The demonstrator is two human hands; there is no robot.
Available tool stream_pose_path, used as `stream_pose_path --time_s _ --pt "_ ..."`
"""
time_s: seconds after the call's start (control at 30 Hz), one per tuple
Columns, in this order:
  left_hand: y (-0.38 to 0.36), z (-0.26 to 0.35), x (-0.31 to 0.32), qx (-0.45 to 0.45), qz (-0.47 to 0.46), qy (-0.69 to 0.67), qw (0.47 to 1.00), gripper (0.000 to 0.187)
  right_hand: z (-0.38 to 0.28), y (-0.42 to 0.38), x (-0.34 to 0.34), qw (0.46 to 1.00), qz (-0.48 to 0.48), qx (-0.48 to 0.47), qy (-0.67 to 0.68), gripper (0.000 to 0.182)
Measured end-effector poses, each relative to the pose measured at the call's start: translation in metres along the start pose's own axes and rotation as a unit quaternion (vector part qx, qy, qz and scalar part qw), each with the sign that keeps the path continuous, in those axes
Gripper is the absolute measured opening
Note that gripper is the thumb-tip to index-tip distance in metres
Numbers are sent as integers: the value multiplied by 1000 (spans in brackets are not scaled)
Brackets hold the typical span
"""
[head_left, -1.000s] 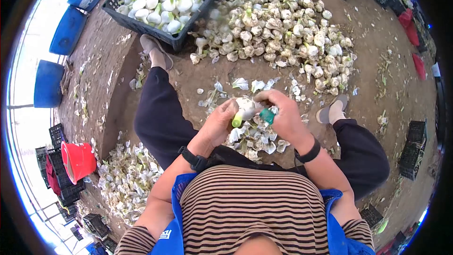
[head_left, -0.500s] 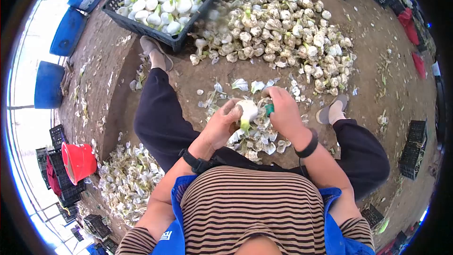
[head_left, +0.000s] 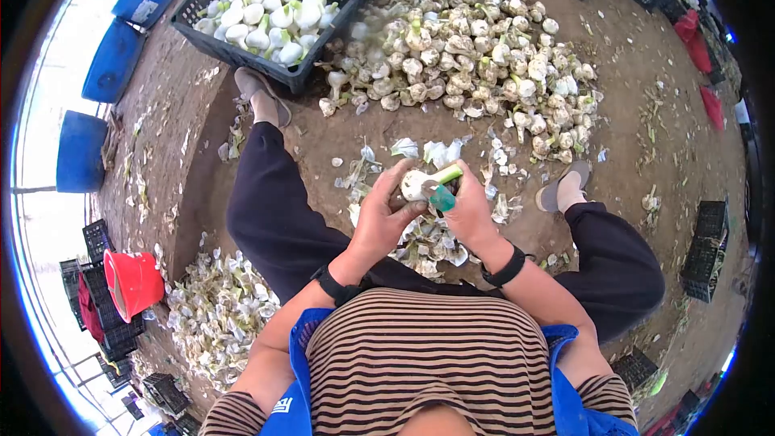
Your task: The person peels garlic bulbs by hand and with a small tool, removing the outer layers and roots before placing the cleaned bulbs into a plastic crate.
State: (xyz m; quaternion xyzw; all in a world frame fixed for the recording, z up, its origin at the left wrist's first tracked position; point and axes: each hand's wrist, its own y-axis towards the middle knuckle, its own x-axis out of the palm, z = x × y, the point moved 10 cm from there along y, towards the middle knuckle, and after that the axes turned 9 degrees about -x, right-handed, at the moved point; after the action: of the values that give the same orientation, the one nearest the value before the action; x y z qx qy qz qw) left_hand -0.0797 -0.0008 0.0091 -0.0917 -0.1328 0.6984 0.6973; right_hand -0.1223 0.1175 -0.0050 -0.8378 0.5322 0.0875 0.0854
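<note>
My left hand is closed around a garlic bulb, its white head toward my left palm and its green stem pointing to the right. My right hand grips a small knife with a green handle. The short blade lies against the bulb near the base of the stem; its exact edge is hard to make out. Both hands meet above a scatter of peeled garlic skins on the ground between my legs.
Ahead lies a big heap of unpeeled garlic. A black crate of clean white bulbs stands at the upper left, another behind it. To the left are a red bucket, blue barrels and a pile of skins.
The bulb has turned, its stem swinging from pointing down toward me to pointing right. My right hand has come in closer, bringing the knife onto the bulb.
</note>
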Motion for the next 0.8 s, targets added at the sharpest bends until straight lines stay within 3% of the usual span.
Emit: stream_pose_path --time_s 0.07,0.1,0.2,0.27,0.3,0.37,0.43,0.5,0.6,0.73,0.8 --pt "0 -15 2 -93 -33 -143 985 63 11 -2 -1 998 38 -46 -16 35" --pt "0 -14 1 -93 -33 -143 985 63 2 -2 -6 992 75 -91 -31 35" --pt "1 -8 -3 -70 -24 -128 989 55 -17 -6 -14 990 69 -113 -56 32" --pt "0 -21 0 -142 -53 -277 949 47 -25 -3 -16 993 30 -109 -35 31" --pt "1 -22 -2 -142 -52 -278 949 47 -27 -2 -12 994 -9 -104 -14 29" --pt "-5 -37 14 -240 -127 -364 891 52 -34 2 -16 995 -23 -93 1 28" --pt "-3 -40 18 -257 -121 -380 880 53 -31 5 -14 996 -36 -82 17 26" --pt "-3 -46 22 -273 -114 -397 869 54 -51 4 -16 979 -17 -195 -58 23" --pt "2 -43 16 -212 -106 -351 906 52 -72 0 -14 963 -12 -256 -86 17" --pt "-1 -50 15 -253 -114 -377 884 42 -53 12 -23 982 -21 -183 -48 14" --pt "-4 -53 19 -272 -133 -380 874 40 -54 20 -46 980 58 -142 -126 13"
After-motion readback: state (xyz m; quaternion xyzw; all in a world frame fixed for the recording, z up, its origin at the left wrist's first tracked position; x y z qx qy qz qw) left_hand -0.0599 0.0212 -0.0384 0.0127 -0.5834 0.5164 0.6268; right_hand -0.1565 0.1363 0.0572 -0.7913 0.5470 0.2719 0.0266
